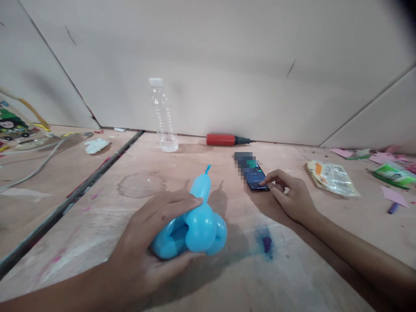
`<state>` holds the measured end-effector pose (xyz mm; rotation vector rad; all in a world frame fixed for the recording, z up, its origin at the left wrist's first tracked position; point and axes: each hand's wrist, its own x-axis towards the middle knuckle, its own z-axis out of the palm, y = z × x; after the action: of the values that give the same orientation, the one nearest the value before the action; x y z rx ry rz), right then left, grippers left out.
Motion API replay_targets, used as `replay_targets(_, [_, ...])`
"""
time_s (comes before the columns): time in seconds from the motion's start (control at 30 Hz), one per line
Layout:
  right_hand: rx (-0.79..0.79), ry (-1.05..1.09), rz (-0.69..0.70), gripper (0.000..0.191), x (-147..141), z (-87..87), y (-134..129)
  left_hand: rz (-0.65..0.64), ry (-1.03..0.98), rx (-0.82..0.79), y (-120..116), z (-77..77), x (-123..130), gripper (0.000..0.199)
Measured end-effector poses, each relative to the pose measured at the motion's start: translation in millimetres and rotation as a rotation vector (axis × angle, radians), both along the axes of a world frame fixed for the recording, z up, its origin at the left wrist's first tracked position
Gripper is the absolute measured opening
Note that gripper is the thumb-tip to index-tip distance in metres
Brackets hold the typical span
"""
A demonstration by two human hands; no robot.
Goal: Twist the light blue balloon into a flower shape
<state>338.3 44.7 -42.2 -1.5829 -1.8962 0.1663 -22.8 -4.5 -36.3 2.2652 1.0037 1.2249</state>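
Observation:
My left hand (151,236) is wrapped around a blue twisted balloon (203,227), thumb below and fingers over the top. Several rounded bubbles bunch together in it, and a longer section with a knotted tip points away from me. Further right, a smartphone (256,177) lies on the wooden surface with its dark screen lit, partly blurred out. My right hand (289,193) rests at its near end without gripping it. The index finger touches the screen, the thumb is beside it, and the other fingers are curled and partly hidden.
A clear plastic bottle (165,117) and a red hand pump (221,139) are near the white wall. A plastic packet (333,177) and pink paper scraps (394,196) lie right. At left are a cable (42,158), a crumpled white piece (96,146) and a dark gap (78,193).

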Motion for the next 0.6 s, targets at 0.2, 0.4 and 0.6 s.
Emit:
replay_targets(0.2, [-0.003,0.008,0.004,0.017,-0.1,0.7,-0.7,0.004,-0.012,-0.019,0.6,-2.1,0.4,0.062])
replay_targets(0.4, [0.009,0.002,0.006,0.016,0.1,1.2,-0.7,0.078,-0.153,-0.205,-0.1,-3.6,2.0,0.058])
replay_targets(0.6, [0.020,-0.013,0.009,0.016,0.6,1.2,0.1,0.046,-0.307,-0.385,-5.8,-0.5,8.8,0.053])
